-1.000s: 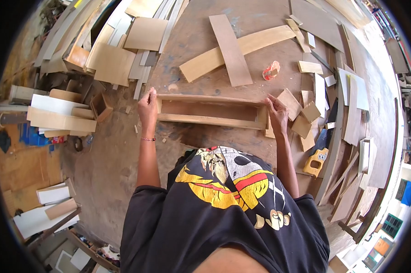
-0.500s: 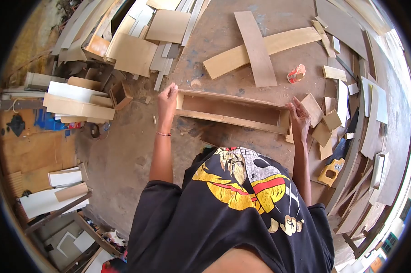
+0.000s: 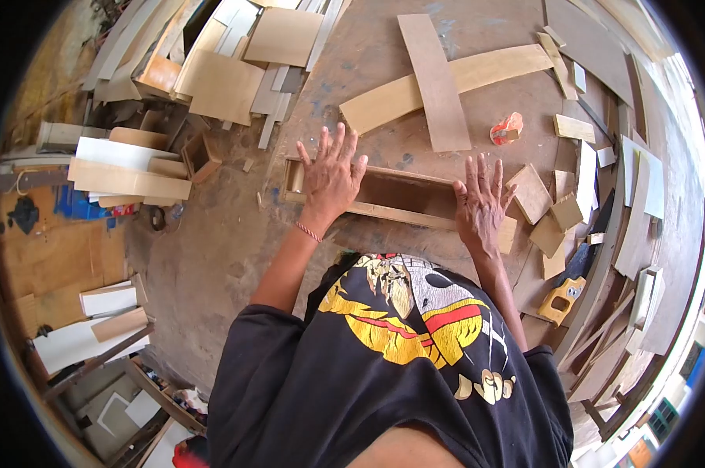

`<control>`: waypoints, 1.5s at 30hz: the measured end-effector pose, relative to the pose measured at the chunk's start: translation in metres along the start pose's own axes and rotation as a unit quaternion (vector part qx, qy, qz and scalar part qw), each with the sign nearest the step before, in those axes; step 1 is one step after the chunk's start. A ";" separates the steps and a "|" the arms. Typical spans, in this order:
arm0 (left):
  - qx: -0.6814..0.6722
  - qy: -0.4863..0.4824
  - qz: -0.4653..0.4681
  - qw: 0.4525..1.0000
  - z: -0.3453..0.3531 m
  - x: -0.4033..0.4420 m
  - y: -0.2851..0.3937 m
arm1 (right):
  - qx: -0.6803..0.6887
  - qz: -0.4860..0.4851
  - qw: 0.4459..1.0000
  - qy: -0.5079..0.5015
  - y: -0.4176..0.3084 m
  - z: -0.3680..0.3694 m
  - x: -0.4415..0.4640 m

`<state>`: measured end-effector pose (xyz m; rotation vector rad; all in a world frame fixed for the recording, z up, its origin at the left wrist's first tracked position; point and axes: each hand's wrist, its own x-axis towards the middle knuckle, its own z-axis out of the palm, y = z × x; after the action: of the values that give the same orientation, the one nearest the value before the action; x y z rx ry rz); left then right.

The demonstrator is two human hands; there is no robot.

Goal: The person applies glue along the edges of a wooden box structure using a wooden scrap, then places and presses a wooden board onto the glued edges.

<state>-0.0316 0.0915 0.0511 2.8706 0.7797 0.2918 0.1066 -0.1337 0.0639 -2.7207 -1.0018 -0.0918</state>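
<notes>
Wooden box (image 3: 403,215), long, rectangular; left hand (image 3: 331,179), right hand (image 3: 481,217) splayed over it, empty.

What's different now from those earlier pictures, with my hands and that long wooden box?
Your left hand and right hand have let go of the ends of the long wooden box; both moved inward over it, open, fingers spread. The crossed boards and yellow-handled saw stayed put.
</notes>
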 end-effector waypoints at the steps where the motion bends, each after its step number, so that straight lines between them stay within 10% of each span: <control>1: 0.007 -0.004 0.005 1.000 0.002 -0.001 0.000 | -0.010 0.000 1.000 -0.006 0.000 0.002 0.000; 31: 0.021 -0.087 -0.003 0.996 -0.001 0.033 0.025 | 0.162 0.020 0.983 -0.083 -0.021 -0.020 0.036; 45: 0.021 -0.049 0.027 0.998 0.006 0.030 0.026 | 0.030 -0.010 0.998 -0.061 -0.029 -0.003 0.037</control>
<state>0.0078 0.0841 0.0552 2.9239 0.7006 0.1412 0.1162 -0.0893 0.0780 -2.6892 -1.0456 0.1006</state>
